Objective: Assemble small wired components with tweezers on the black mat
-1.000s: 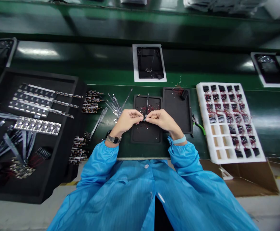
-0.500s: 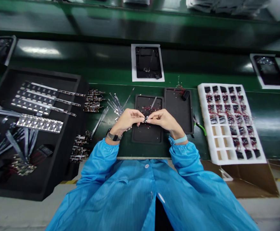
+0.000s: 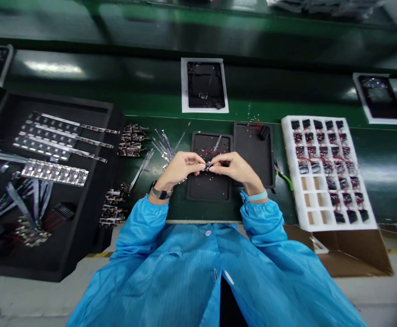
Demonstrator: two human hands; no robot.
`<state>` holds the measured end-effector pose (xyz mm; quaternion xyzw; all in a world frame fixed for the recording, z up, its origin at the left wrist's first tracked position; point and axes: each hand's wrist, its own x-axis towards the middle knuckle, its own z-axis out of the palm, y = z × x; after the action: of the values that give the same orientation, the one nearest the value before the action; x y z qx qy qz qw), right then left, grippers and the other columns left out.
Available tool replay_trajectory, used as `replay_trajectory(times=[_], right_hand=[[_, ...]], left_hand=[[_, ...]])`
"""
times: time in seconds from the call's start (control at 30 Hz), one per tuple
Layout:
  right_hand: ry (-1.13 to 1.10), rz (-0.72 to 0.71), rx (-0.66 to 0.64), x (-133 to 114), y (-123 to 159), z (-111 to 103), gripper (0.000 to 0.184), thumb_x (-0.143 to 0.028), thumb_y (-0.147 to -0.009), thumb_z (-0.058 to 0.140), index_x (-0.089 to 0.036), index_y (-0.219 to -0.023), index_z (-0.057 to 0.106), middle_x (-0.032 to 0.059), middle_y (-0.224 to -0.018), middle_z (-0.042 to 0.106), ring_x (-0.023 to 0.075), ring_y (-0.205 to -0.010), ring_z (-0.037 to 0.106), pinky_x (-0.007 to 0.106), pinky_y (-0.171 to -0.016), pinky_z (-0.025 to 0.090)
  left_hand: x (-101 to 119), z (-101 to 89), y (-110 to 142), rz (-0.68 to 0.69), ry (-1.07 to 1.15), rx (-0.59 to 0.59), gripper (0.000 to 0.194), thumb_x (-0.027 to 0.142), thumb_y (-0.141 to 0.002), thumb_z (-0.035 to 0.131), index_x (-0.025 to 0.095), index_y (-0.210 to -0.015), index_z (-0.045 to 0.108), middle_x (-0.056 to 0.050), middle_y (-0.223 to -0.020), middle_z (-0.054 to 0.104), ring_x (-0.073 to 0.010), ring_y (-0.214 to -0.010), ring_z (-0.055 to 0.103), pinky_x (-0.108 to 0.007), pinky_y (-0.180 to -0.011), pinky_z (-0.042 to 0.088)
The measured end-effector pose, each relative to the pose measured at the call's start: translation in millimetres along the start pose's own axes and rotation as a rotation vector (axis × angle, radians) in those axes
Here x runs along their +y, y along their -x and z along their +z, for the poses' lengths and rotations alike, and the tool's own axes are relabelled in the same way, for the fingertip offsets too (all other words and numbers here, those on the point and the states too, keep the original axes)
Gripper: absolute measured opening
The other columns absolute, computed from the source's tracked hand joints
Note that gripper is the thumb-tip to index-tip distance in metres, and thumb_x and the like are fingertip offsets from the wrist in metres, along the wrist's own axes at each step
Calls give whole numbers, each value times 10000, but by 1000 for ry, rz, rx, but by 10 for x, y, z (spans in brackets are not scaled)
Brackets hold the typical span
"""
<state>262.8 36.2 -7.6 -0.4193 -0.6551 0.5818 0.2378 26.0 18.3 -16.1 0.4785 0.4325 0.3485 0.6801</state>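
My left hand [image 3: 182, 170] and my right hand [image 3: 235, 170] meet over a shallow black tray [image 3: 208, 192]. Fingertips of both hands pinch a small dark and silvery electronic part [image 3: 207, 166] between them; its exact kind is too small to make out. Tiny red and white bits lie scattered in the tray around the fingers, along with a thin grey flat cable [image 3: 217, 143]. Beside my left hand, a fan of flat ribbon cables [image 3: 164, 144] with small boards rests on the bench. A second black tray [image 3: 255, 168] sits just right of my right hand.
Green-handled cutters [image 3: 283, 178] lie beside a white foam tray [image 3: 307, 222] of small black parts with red wires. At left stands a big black bin [image 3: 65, 254] with circuit boards and ribbon cables. Stacked small boards [image 3: 132, 140] lie between. Beyond is a black panel on a white sheet [image 3: 185, 86].
My hands stay together over the tray, with the small part shifted slightly between the fingertips. The view has moved a little, and the panels on white sheets at the back sit slightly further left.
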Motion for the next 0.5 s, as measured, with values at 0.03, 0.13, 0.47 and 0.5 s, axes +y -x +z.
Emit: replay_trajectory(times=[0.03,0.13,0.47,0.5], right_hand=[[34,-54,41,-18,13,-39,356,-469,-830,829,-159,-1000,793,55,-846,733,179,-764,632,314,-742,486],[225,-165,131,-42,51,-116,238,-386,-871,810,-177,-976,769,84,-996,738,220,-945,658,343,-890,481],[872,112,-180,-97,66,284,69,-234,-918,756,-208,-904,694,18,-757,693,171,-700,596,287,-633,268],[880,119,-184,-114,71,292,79,-227,-928,736,-206,-875,682,23,-758,693,173,-699,596,290,-633,267]], left_hand=[[24,-7,13,25,9,12,266,343,-750,859,132,-859,742,-38,-687,723,-133,-601,657,-263,-621,527],[69,-52,39,123,54,117,272,361,-805,823,140,-910,705,-69,-770,760,-167,-666,720,-289,-645,567],[10,-151,13,240,120,346,282,329,-809,816,123,-966,705,-76,-775,776,-169,-669,738,-297,-661,581],[8,-145,9,238,129,337,276,324,-811,814,122,-964,704,-75,-770,776,-166,-659,734,-296,-658,577]])
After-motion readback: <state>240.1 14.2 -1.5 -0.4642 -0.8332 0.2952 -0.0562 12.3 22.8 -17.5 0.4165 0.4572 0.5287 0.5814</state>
